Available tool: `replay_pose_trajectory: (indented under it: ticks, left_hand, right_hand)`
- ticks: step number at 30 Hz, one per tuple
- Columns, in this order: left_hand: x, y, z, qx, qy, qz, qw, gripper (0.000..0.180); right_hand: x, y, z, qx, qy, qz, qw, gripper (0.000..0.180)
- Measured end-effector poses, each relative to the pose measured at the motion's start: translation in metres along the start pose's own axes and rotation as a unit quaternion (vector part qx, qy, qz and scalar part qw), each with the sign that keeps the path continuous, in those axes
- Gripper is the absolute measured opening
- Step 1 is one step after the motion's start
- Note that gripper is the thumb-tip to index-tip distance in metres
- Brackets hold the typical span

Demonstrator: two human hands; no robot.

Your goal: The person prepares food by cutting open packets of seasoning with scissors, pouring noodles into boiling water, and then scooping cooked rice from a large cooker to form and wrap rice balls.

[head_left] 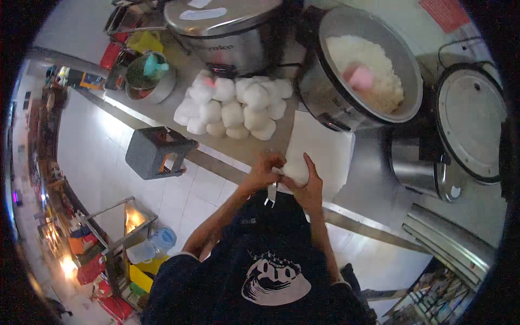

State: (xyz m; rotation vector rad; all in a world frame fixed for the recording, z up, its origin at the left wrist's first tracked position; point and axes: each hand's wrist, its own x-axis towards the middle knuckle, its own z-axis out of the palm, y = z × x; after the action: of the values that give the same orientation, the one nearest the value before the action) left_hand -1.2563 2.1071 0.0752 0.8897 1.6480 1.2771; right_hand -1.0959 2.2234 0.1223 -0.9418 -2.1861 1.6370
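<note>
Close to my body, a rounded white bundle (296,168), looking like rice in a thin plastic bag, is held between my hands. My left hand (264,171) pinches the gathered end of the bag. Around the bundle's near side curls my right hand (309,190), its thumb meeting the left fingers and its index finger raised along the side. Under and behind them lies a white sheet (323,149) on the counter. Several similar white bundles (233,111) are piled at the far left of my hands.
An uncovered rice cooker (330,105) holds white rice (368,59) and a pink scoop (358,77). Its round lid (470,122) stands at the right. A closed cooker (233,51) and a metal pot (162,86) sit at the back. A dark stool (149,154) stands on the floor.
</note>
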Motion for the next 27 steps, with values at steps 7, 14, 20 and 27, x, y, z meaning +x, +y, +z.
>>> replay_pose_trajectory:
  ticks: [7,14,20,27]
  left_hand:
    - [-0.021,0.003,0.027,-0.517,0.035,-0.182,0.836,0.039]
    - [-0.046,-0.024,0.039,-0.273,0.071,-0.013,0.959,0.058]
    - [-0.049,-0.106,0.013,-0.727,0.14,-0.216,0.636,0.038]
    - [-0.096,-0.068,-0.016,-0.794,0.202,-0.184,0.543,0.027]
  right_hand:
    - [-0.003,-0.043,0.035,0.08,0.186,-0.045,0.978,0.055]
    - [-0.001,-0.083,0.079,-0.015,0.09,-0.075,0.993,0.075]
    - [0.117,-0.103,0.152,-0.024,-0.02,-0.182,0.983,0.071]
    - [0.23,-0.082,0.179,-0.41,0.021,-0.25,0.877,0.067]
